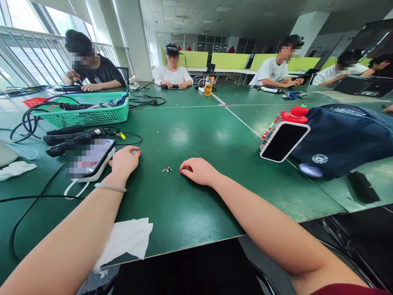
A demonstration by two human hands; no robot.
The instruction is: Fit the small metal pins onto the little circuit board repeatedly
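Note:
My left hand (126,159) rests on the green table (159,135) beside a phone (98,153) lying on a white block-like thing. Its fingers are bent around a small pale-blue piece (134,152) that shows only in part; its kind is unclear. My right hand (198,170) lies on the table with the fingers curled in and the thumb close to the index finger; I see nothing between them. Just left of its fingertips is a tiny metallic item (167,169), too small to make out. A white tissue (132,237) lies near the front edge, below my left wrist.
A mint-green basket (92,119) with cables stands at back left, black devices (76,139) before it. At right are a propped phone (285,141), a red-lidded bottle (297,114) and a navy bag (344,135). An amber jar (208,87) stands farther back. Several people sit around.

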